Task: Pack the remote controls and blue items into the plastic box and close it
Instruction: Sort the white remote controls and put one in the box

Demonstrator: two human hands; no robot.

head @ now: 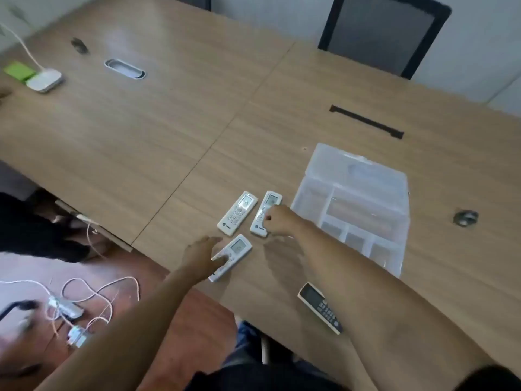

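Stage: we judge the packing barely begun, since we see nothing inside the plastic box point(358, 204).
Plastic box: it lies open on the counter point(169, 122) to our right, lid flat behind the divided tray, every compartment that we can see bare.
White remotes: three lie side by side near the counter's front edge, just left of the box and well clear of it.
Left hand point(201, 256): it rests on the nearest white remote point(234, 253), fingers curled down over its lower end; we cannot tell whether they grip it or only press on it.
Right hand point(277, 221): it covers the lower half of the right white remote point(266, 211), fingers closed round it, though it lies flat on the counter.
Third white remote point(238, 213): it lies untouched, just beside the one under our right hand.
Dark remote point(320, 307): it lies apart, nearer to us, beside our right forearm.
Blue items: we find none in view.
Left to do: all four remotes go in, the blue items are found and added, and the lid is shut.
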